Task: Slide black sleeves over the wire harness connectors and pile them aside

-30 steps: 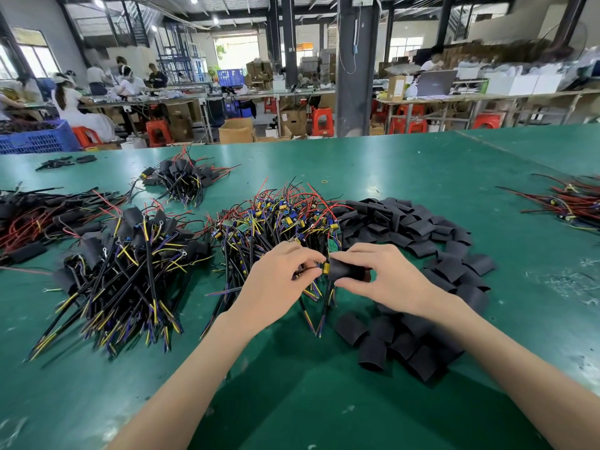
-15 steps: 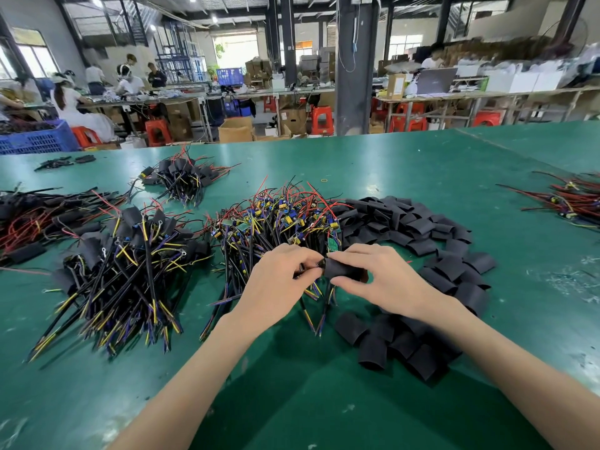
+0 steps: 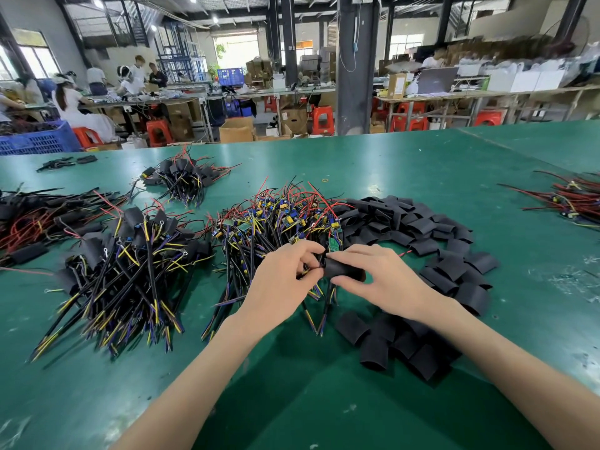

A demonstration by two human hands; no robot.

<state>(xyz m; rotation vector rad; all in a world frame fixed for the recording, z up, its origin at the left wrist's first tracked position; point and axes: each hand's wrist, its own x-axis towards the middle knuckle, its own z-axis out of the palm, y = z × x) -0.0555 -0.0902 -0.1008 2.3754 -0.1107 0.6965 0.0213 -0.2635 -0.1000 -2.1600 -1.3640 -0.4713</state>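
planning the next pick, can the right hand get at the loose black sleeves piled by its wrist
Probably yes, once freed: the right hand grips a black tube sleeve, but the loose black sleeve pile lies uncovered beside its wrist.

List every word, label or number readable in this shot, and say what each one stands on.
No text here can be read for certain.
Label on the cardboard box on the far bench: blurred.
Orange sign high at the back of the hall: too small.
Print on the green circuit board in the middle harness pile: too small.
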